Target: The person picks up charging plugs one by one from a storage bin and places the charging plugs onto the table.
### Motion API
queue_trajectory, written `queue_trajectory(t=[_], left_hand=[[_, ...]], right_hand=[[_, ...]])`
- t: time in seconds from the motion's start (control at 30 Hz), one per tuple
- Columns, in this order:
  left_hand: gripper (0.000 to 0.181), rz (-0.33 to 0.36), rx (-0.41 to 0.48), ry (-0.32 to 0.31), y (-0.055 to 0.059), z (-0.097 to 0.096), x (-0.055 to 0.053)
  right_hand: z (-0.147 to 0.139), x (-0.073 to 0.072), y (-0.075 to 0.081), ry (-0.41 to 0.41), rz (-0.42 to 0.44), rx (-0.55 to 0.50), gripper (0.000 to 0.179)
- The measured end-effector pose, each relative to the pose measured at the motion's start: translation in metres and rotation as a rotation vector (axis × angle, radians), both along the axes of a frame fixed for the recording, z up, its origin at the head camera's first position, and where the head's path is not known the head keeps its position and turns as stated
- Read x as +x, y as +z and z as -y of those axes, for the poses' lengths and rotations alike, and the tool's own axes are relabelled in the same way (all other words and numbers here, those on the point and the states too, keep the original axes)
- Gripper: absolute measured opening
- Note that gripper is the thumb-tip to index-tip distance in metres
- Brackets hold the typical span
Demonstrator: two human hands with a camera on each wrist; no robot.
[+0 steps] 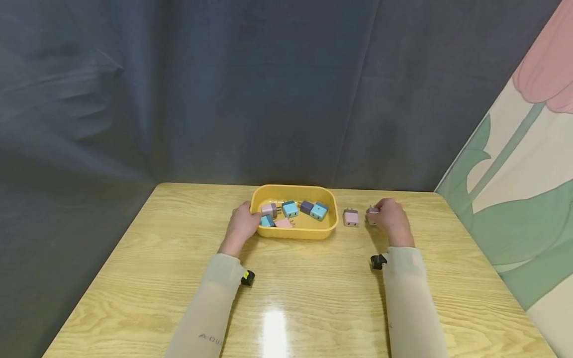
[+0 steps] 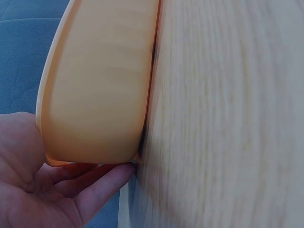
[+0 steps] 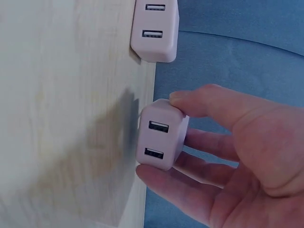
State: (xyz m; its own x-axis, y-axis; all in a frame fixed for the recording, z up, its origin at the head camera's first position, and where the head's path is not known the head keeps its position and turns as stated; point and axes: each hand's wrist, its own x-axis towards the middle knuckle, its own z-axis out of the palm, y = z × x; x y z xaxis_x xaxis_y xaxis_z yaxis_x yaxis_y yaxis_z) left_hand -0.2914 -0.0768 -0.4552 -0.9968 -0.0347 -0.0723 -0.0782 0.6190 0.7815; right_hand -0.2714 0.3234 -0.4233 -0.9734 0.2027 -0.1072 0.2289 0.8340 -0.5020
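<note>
My left hand (image 1: 243, 222) holds the left end of a yellow plastic basket (image 1: 297, 233), its thumb over the rim; in the left wrist view the fingers (image 2: 102, 190) lie against the outside of the end wall. Inside the basket are several USB chargers: a pink one with a mauve end (image 1: 268, 210), a light blue one (image 1: 290, 209) and others. To the right, my right hand (image 1: 394, 219) pinches a pink USB charger (image 3: 161, 135) between thumb and fingers, its two ports facing the wrist camera. Another pink charger (image 1: 351, 217) stands on the table between basket and right hand.
The wooden table (image 1: 313, 288) reaches back to a dark blue curtain (image 1: 268, 99). On the right hangs a cloth with a flower pattern (image 1: 515, 199). A small black wrist camera (image 1: 378, 262) sits at the right cuff, another (image 1: 247, 278) at the left.
</note>
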Motion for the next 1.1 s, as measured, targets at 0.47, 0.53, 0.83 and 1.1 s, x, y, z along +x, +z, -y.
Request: queue_trajectory(t=[0.47, 0.53, 0.83, 1.1], left_hand=[[0.043, -0.003, -0.005, -0.001, -0.0033, 0.0020, -0.0037], [0.044, -0.004, -0.006, -0.004, -0.0033, 0.0017, -0.0037], [0.043, -0.002, 0.012, -0.011, -0.0018, 0.0014, -0.0022], [0.042, 0.001, 0.008, -0.008, -0.0012, 0.0014, -0.0016]], right_hand=[[0.0043, -0.0004, -0.0034, 0.014, 0.009, -0.009, 0.048], [0.0042, -0.0004, -0.0037, 0.014, 0.011, -0.004, 0.047], [0.0054, 0.0003, -0.0038, 0.010, 0.011, 0.009, 0.044], [0.0071, -0.0001, -0.0044, 0.003, 0.009, 0.020, 0.043]])
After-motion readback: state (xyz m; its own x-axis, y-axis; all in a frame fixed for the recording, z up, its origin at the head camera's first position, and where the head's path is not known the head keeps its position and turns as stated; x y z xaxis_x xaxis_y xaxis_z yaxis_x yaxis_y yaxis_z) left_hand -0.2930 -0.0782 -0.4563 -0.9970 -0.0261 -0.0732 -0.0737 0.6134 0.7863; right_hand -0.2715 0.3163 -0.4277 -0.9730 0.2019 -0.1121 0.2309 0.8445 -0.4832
